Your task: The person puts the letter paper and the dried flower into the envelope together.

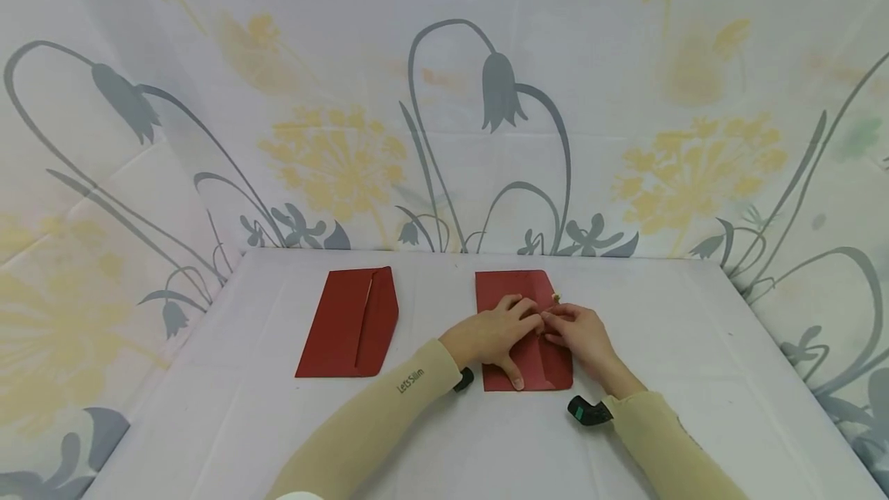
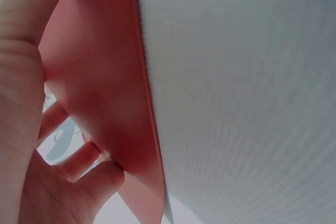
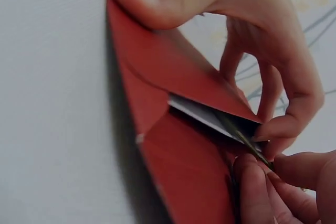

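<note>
A red envelope (image 1: 500, 282) lies under both hands, with its mouth facing right. My left hand (image 1: 498, 330) is spread over it, the thumb pressing near the front edge and the fingers bent at the pocket's mouth. In the right wrist view the pocket (image 3: 194, 77) gapes, showing its pale inside. My right hand (image 1: 578, 334) pinches a thin greenish stem (image 3: 252, 148), which slants into that gap. A small pale yellowish tip (image 1: 556, 298) pokes out above the right fingers in the head view. Red paper (image 2: 105, 51) fills much of the left wrist view, fingers against it.
Another red envelope (image 1: 336, 322) lies on the left of the white-covered table (image 1: 229, 423), its flap side to the right. Black wrist devices (image 1: 589, 411) sit at the sleeves. A flower-printed cloth (image 1: 458, 153) hangs behind and along both sides.
</note>
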Demonstrator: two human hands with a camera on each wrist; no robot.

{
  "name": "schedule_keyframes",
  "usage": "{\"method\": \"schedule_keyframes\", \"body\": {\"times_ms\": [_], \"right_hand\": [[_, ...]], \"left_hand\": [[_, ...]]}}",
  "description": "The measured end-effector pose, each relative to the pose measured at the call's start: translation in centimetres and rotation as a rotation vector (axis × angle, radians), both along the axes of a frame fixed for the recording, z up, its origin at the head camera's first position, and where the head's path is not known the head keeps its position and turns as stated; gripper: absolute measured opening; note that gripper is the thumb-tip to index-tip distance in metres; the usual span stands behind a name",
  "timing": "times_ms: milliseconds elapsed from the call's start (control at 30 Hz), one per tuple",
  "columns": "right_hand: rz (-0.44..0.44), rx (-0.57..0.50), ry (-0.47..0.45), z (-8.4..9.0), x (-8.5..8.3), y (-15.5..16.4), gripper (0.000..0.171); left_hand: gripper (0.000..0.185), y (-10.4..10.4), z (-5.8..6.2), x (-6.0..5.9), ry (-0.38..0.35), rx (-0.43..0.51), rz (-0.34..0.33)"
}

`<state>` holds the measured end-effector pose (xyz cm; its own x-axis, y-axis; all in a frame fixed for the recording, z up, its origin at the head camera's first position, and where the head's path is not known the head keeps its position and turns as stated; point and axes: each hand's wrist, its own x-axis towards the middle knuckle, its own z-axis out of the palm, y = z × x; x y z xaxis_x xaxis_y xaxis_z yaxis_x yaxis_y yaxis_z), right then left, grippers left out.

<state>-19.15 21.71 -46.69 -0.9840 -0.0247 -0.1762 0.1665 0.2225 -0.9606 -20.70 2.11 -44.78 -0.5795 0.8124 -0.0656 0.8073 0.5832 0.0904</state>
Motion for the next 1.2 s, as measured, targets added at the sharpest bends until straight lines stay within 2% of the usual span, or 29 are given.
{"method": "schedule_keyframes", "body": {"times_ms": [100,333,567,767,1000,1100,1200], "right_hand": [[0.007,0.062,0.012,0.0,0.4,-0.2,0.032],[0.102,0.251,0.002,0.3,0.8,-0.4,0.028],[0.095,0.313,0.021,0.2,0.4,-0.7,0.026],[0.078,0.320,0.016,0.1,0.1,-0.9,0.024],[0.148,0.355,0.037,0.6,0.2,-1.0,0.020],[0.149,0.308,0.021,0.5,0.2,-0.7,0.025],[0.116,0.178,-0.013,0.0,0.2,-0.1,0.035]], "left_hand": [[0.090,0.1,0.0,0.0,0.008,-0.005,0.003],[0.094,0.1,0.0,-0.1,0.011,-0.012,0.008],[0.093,0.0,0.3,0.0,0.007,-0.007,0.000],[0.089,0.0,0.5,0.1,0.017,-0.009,-0.013],[0.092,-0.1,0.8,0.3,0.007,-0.007,0.009],[0.096,-0.1,1.0,0.4,0.004,-0.012,0.015],[0.097,0.0,1.1,0.4,-0.001,-0.011,0.014]]}}
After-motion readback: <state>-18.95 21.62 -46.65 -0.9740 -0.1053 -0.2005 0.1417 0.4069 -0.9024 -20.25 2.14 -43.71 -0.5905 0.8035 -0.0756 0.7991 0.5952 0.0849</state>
